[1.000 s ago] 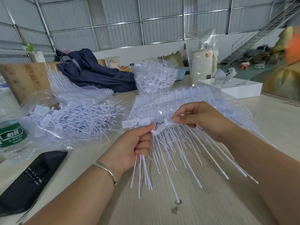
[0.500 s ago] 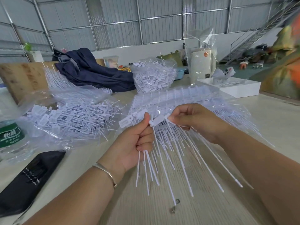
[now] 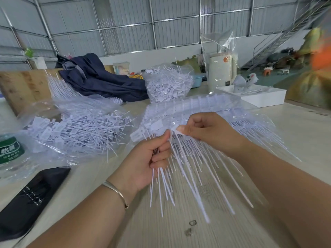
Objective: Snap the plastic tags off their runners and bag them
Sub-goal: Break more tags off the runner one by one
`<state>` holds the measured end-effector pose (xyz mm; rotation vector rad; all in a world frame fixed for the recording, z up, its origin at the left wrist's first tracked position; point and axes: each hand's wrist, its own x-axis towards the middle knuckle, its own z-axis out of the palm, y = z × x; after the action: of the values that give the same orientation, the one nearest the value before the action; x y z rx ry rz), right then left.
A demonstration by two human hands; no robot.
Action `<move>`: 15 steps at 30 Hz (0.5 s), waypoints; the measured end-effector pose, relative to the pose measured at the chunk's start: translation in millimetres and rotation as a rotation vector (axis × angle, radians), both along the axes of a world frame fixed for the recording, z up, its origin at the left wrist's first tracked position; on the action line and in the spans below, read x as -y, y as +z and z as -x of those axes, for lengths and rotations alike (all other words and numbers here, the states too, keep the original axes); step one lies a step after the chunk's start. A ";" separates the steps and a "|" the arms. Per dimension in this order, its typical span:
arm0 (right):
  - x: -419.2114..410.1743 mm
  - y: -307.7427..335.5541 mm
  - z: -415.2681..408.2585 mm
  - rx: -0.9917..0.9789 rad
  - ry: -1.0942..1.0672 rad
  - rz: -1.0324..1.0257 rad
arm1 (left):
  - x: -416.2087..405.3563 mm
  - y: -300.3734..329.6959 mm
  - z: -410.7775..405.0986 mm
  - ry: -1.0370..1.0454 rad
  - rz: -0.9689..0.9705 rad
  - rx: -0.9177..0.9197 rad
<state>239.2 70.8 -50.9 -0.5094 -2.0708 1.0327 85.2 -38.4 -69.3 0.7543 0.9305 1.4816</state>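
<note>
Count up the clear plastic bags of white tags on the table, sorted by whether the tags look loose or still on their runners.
Bags of loose tags: 2, the near-left bag and the far heap.
Bags of tags on runners: 1, the bag behind the hands.
Total: 3 bags.

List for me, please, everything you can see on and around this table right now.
Loose tags in open bag: many, white, left.
Full bag of tags: one, clear, far centre.
Racks of tags in bag: several, white, centre.
Jacket: one, navy, far left.
Bottle: one, green label, left edge.
Pouch: one, black, near left.
Tray: one, white, right.
Table: one, pale wood.
Left hand: grips a bunch of tags.
Right hand: pinches one tag.
</note>
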 end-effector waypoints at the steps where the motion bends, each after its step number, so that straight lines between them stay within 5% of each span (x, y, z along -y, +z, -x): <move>1: -2.4 2.3 -1.5 -0.031 -0.023 0.008 | -0.5 0.2 1.2 0.036 0.023 -0.037; 15: -6.3 -1.2 -1.1 -0.101 -0.046 -0.003 | -2.3 -1.9 4.4 0.127 0.127 -0.227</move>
<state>240.3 77.1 -52.1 -0.4912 -1.9623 1.0080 80.8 -36.1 -71.2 0.7926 1.2528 1.4505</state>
